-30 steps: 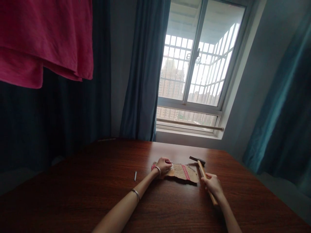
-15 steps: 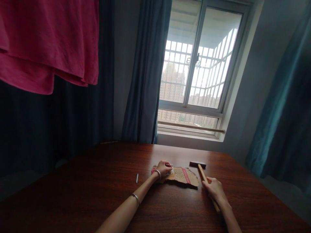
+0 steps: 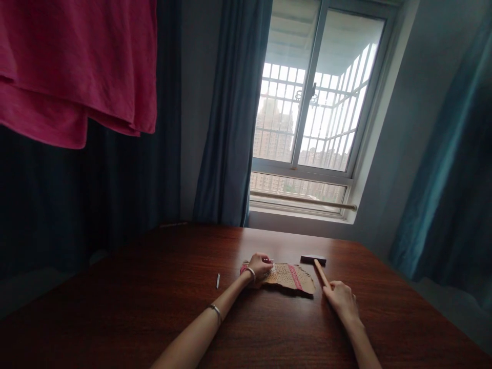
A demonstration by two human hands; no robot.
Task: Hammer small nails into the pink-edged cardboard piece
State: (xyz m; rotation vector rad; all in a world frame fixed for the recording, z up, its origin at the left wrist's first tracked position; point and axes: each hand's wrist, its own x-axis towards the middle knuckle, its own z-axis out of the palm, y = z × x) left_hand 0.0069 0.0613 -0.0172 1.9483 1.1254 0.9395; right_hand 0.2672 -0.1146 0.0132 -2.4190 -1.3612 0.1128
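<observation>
My left hand (image 3: 260,266) is closed in a pinch over the left part of a ragged-edged piece of cardboard (image 3: 286,278) with many small holes and pink strips. Something small and pale shows at its fingertips, too tiny to name. My right hand (image 3: 341,299) is wrapped round the wooden handle of a hammer (image 3: 322,273), to the right of the cardboard. The hammer's dark head (image 3: 313,260) lies at the far end, at table level. The handle's near end is hidden by my hand and wrist.
A thin metal rod-like piece (image 3: 218,281) lies on the brown wooden table (image 3: 154,302), left of the cardboard. A pink cloth (image 3: 77,72) hangs at upper left. Beyond the table are blue curtains (image 3: 230,113) and a window (image 3: 330,92).
My right hand has shifted slightly along the hammer, and the handle's near end no longer shows below it. My left hand stays pinched over the cardboard.
</observation>
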